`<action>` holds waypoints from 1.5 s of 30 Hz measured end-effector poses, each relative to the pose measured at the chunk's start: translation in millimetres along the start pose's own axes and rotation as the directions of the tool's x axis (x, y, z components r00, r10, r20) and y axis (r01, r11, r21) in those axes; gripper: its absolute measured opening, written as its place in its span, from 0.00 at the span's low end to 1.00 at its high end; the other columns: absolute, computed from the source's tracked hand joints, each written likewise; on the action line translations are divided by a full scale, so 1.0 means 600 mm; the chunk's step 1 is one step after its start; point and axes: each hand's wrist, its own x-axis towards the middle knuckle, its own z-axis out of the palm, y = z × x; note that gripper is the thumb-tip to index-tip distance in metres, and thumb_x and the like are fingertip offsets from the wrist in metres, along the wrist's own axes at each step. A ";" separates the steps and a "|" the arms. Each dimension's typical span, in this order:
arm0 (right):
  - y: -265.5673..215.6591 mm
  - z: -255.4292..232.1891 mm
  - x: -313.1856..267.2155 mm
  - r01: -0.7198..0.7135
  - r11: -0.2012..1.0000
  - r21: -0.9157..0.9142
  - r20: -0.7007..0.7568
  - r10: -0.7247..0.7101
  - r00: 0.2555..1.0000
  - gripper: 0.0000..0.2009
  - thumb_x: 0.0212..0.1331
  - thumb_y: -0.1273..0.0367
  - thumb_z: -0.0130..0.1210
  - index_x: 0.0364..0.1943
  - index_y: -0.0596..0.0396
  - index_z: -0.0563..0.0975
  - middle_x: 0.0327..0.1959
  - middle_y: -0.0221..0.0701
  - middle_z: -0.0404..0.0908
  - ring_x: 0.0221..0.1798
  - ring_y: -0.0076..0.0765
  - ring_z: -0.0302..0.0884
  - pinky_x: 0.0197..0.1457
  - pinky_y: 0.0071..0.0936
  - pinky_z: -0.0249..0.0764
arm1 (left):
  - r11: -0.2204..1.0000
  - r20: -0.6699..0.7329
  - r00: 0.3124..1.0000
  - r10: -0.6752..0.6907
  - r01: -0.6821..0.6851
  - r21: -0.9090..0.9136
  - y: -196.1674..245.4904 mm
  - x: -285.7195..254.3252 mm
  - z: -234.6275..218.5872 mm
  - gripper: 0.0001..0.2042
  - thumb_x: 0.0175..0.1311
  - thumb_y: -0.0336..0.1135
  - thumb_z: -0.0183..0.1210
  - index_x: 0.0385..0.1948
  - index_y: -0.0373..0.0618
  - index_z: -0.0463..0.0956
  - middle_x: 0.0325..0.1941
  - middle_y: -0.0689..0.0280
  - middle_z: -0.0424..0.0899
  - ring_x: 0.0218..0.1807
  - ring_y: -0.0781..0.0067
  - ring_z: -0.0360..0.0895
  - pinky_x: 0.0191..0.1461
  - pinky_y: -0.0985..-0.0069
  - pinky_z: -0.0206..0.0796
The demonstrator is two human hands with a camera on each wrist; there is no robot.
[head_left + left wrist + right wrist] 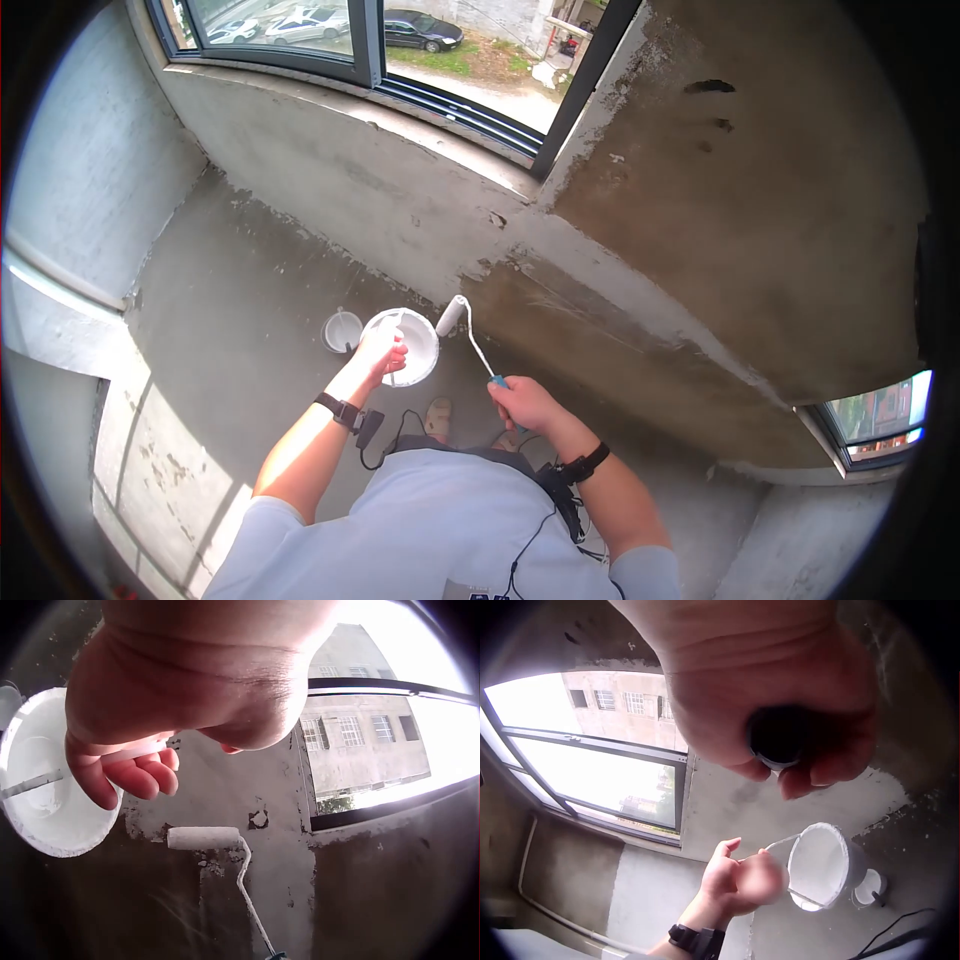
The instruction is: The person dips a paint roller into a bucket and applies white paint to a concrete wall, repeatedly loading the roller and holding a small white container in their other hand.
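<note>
Left hand (382, 352) curled on white bucket (415, 340) handle; right hand (524, 402) fisted around roller (452, 316) handle (bare concrete wall (330, 190), window (440, 60) above).

Left hand (382, 352) holds white bucket (412, 340) by its handle; right hand (522, 401) grips roller (452, 316), head against concrete wall (420, 210).

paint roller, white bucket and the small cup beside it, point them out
paint roller (202, 838), left wrist view, on its white sleeve
white bucket (418, 345), head view, on its inside wall
small cup (341, 331), head view, on its white inside
</note>
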 end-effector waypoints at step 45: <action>0.020 0.001 0.062 -0.468 0.693 0.548 0.323 0.341 0.883 0.11 0.64 0.61 0.46 0.28 0.51 0.70 0.16 0.21 0.68 0.15 0.16 0.64 0.12 0.15 0.52 | 0.937 0.259 0.949 0.178 -0.243 0.249 0.002 -0.057 0.173 0.09 0.62 0.32 0.45 0.26 0.40 0.72 0.18 0.65 0.72 0.18 0.76 0.68 0.23 0.78 0.62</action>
